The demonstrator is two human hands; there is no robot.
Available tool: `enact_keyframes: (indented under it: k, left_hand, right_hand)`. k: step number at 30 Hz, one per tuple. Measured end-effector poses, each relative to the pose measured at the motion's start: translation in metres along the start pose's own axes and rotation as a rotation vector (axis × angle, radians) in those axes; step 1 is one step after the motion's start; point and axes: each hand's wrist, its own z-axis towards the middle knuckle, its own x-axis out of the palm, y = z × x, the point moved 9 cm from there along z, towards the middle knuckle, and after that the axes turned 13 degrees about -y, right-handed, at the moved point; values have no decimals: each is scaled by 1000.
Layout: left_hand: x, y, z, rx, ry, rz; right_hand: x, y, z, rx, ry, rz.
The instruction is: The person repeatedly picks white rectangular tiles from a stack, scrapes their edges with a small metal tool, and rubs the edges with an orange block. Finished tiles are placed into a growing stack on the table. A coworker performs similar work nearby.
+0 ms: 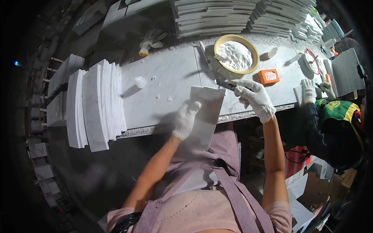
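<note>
A thin rectangular marble-like tile (206, 116) stands tilted at the table's front edge. My left hand (186, 118), in a white knitted glove, grips it by its left side, the thumb lying across its face. My right hand (254, 97), gloved the same way, is closed around a slim tool with a dark handle (225, 84). The tool's tip is near the tile's upper right corner; whether they touch I cannot tell. Beyond my right hand are a yellow-rimmed bowl (255, 62) of white paste or powder and a small orange box (269, 77).
Upright tiles (95, 105) stand packed on the left, beside a small whitish bottle (140, 82). A loose glove (150, 42) lies at the back left. Tall tile stacks (213, 17) line the far side. At the right, a co-worker's gloved hand (309, 91) rests by the table edge.
</note>
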Motion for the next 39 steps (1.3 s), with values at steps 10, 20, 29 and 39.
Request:
enact_keyframes:
  k: [10,20,29,39]
  left_hand:
    - [-3,-4,1,71,5,12]
    - [-5,0,2,64,-60,54]
    - [1,16,10,93,-45,102]
    - [2,28,10,150,-155,137]
  right_hand:
    - [23,6,-14,-64,-1,-167]
    - [25,6,-14,-120,-19,-191]
    - [30,14,-17,-173,9,-253]
    - [31,24,-23,-225,-17,-311]
